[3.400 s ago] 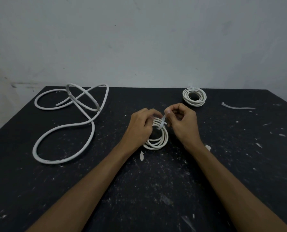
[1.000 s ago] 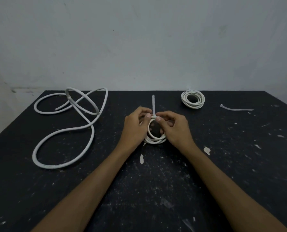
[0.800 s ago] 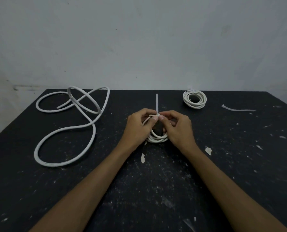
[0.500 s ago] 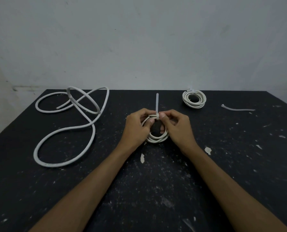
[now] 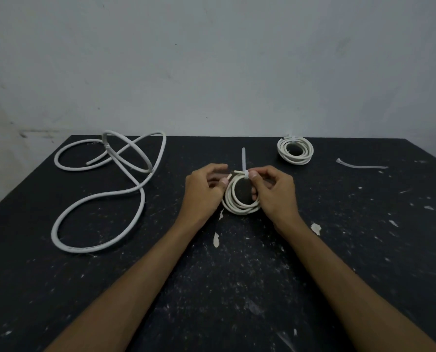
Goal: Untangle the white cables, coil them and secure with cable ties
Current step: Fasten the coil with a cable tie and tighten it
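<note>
A small white cable coil (image 5: 239, 199) lies in the middle of the black tabletop (image 5: 237, 288), between two bare hands. A cable tie (image 5: 244, 165) is looped over the far side of the coil, and its thin tail sticks straight up. The right hand (image 5: 275, 193) has its grip closed on the coil: the thumb and first finger pinch the cables right beside the tie's little lock, and other fingers reach into the hole of the coil. The left hand (image 5: 203, 191) sits just left of the coil. Its fingers are curled, and a fingertip touches the coil's left edge near a short cable end that pokes out. I cannot tell if this hand truly holds the coil or only touches it.

Far back on the right lies a second coil (image 5: 295, 151), already bound with its own tie at the top. Further right, well apart, a spare cable tie (image 5: 361, 165) lies flat. On the left side a long loose cable (image 5: 105, 189) sprawls in big open loops, some lifting off the tabletop. The tabletop is spotted with white flecks and chips. A pale wall (image 5: 211, 59) stands behind it.
</note>
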